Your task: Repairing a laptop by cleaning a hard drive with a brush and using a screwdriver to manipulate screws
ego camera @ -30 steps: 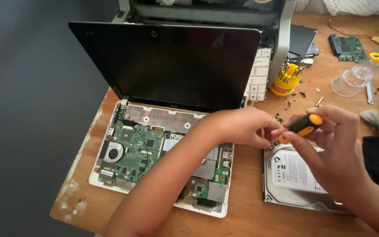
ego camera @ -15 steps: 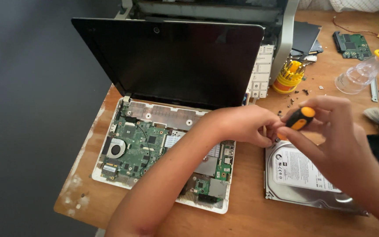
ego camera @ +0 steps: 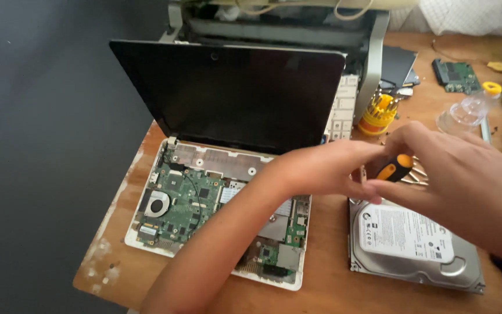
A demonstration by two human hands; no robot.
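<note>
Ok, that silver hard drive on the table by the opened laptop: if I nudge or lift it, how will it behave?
The hard drive looks like a rigid metal box lying flat on the wooden table, so it should probably slide rather than roll or tip. It likely feels heavy for its size. Its smooth casing may be slippery, and a drop could damage it.

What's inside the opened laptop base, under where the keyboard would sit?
Inside the laptop base: a green circuit board, a round fan and a metal plate. The left forearm covers the middle-right part.
</note>
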